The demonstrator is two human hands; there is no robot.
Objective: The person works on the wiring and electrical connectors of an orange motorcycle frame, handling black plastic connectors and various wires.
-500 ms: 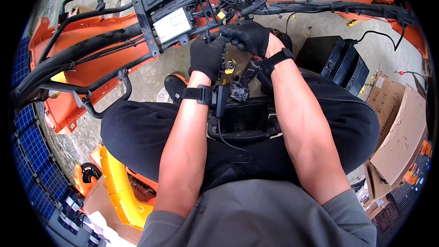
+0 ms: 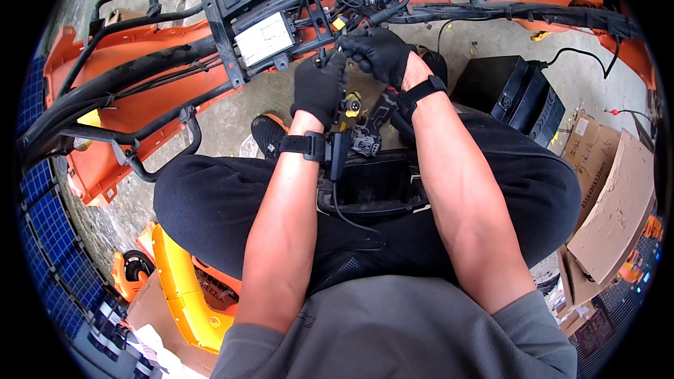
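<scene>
Both my hands wear black gloves and work close together under a black metal frame (image 2: 322, 14) full of cables. My left hand (image 2: 317, 90) is closed, thumb side up, around something I cannot make out. Just right of it, my right hand (image 2: 380, 56) pinches something small and pale at its fingertips, too small to name. A yellow connector (image 2: 339, 24) sits among the wires right above my fingers. To the left, a silver box with a white label (image 2: 264, 40) is fixed to the frame. Below my hands lie a yellow-and-black part (image 2: 352, 105) and a grey-and-black power tool (image 2: 368, 132).
A black open bin (image 2: 375, 184) stands between my legs. At right are a black box (image 2: 502, 88) with a cable and cardboard (image 2: 611, 200). Orange body panels (image 2: 140, 70) flank the frame. A yellow curved panel (image 2: 179, 288) lies at lower left.
My right hand has shifted slightly left, its fingertips rising a little above my left hand. My left hand stays almost in place, still closed.
</scene>
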